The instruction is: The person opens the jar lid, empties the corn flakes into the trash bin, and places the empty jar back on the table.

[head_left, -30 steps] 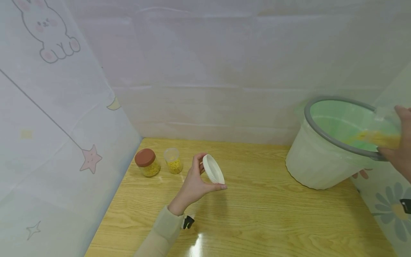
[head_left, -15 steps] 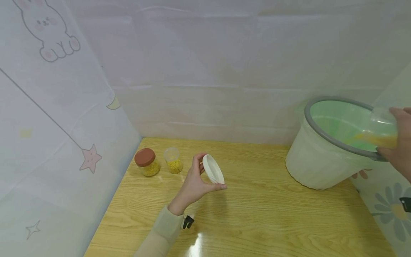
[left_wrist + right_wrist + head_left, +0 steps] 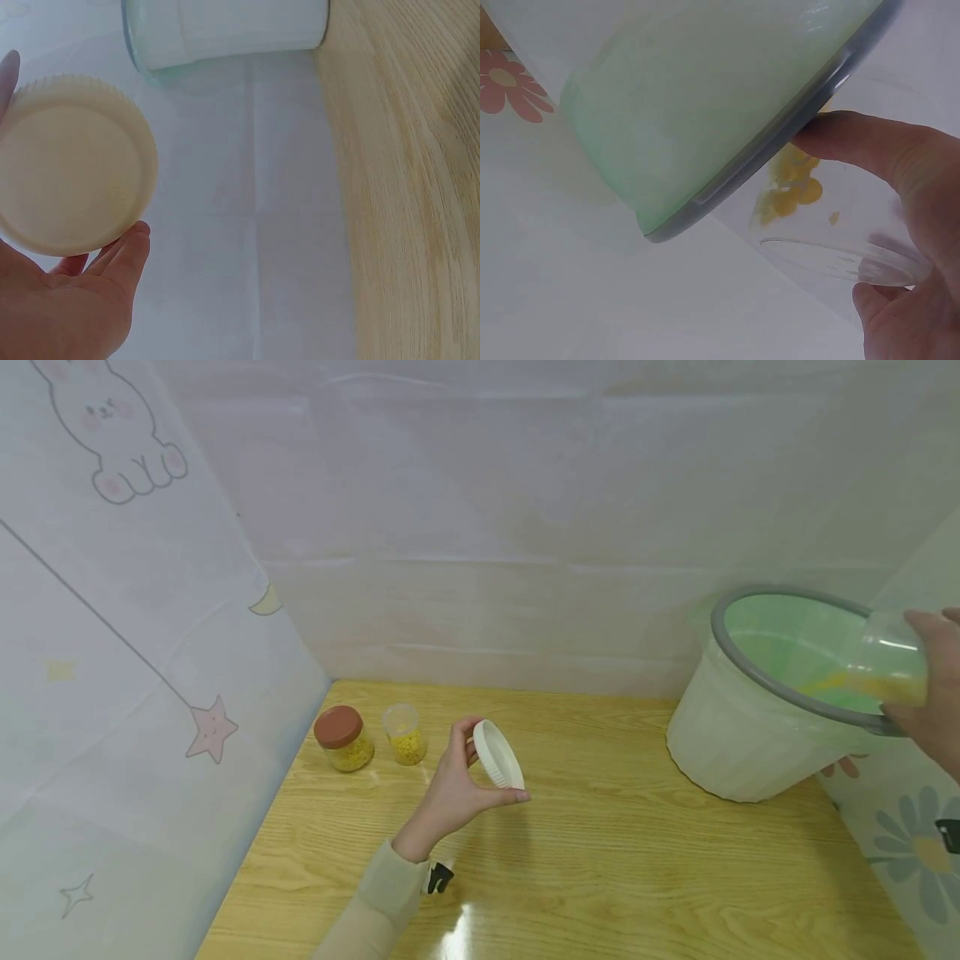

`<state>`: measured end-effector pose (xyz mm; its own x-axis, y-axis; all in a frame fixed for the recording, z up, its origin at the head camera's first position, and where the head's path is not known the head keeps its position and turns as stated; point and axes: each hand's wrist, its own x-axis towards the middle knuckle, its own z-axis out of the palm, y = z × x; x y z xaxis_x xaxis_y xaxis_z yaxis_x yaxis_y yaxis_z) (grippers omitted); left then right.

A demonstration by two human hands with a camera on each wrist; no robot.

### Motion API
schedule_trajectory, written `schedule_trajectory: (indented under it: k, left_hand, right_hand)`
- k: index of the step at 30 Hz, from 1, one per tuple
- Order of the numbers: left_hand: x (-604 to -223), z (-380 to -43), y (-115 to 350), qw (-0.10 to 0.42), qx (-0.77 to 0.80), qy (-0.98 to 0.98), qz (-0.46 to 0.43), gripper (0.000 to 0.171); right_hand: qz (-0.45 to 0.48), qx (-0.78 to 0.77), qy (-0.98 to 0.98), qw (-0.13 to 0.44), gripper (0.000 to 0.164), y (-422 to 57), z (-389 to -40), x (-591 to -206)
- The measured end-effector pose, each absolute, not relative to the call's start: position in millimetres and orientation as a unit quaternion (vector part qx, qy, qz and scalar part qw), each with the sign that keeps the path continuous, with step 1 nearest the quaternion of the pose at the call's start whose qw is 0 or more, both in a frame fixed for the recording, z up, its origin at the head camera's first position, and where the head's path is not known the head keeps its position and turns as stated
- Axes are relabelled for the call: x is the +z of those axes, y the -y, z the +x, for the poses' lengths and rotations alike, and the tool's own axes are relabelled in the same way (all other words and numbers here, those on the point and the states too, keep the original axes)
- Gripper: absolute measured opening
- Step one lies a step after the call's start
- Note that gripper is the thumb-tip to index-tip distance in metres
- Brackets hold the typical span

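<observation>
My left hand (image 3: 453,789) pinches a white ribbed screw lid (image 3: 500,757) by its edge, thumb below and fingers above, raised over the wooden table. In the left wrist view the lid (image 3: 71,169) shows its round face. Partly cut off at the right edge, my right hand (image 3: 936,689) grips a clear plastic jar (image 3: 892,647), tipped on its side with its mouth over the waste bin (image 3: 738,747). Yellow pieces (image 3: 791,191) lie along the jar's lower side and spill toward the bin. The right thumb is close by the bin's grey rim (image 3: 735,169).
At the table's back left stand a jar with a reddish-brown lid (image 3: 339,727) and a clear container (image 3: 405,735), both holding yellow bits. Patterned sheets (image 3: 450,485) hang behind and on both sides of the table (image 3: 600,860).
The right hand has shifted slightly left with the jar, which now shows fewer yellow pieces inside. The left hand and lid have stayed in place.
</observation>
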<state>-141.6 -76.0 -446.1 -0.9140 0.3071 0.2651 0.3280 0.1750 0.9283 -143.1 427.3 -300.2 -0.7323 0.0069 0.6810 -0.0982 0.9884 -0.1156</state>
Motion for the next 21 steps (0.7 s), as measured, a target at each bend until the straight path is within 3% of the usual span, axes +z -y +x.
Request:
schedule_trajectory:
  k: [8,21]
  left_hand:
    - [-446.0,-141.4,76.4,0.008,-0.606,0.767,-0.208,0.102]
    - [-444.2,-140.4,76.8,0.004,-0.603,0.771,-0.205,0.102]
  right_hand:
    - [0.037,0.057,0.924,0.377,0.103,-428.5,-142.3,-300.3]
    - [0.043,0.051,0.946,0.317,0.120,-433.1,-142.7,-296.2]
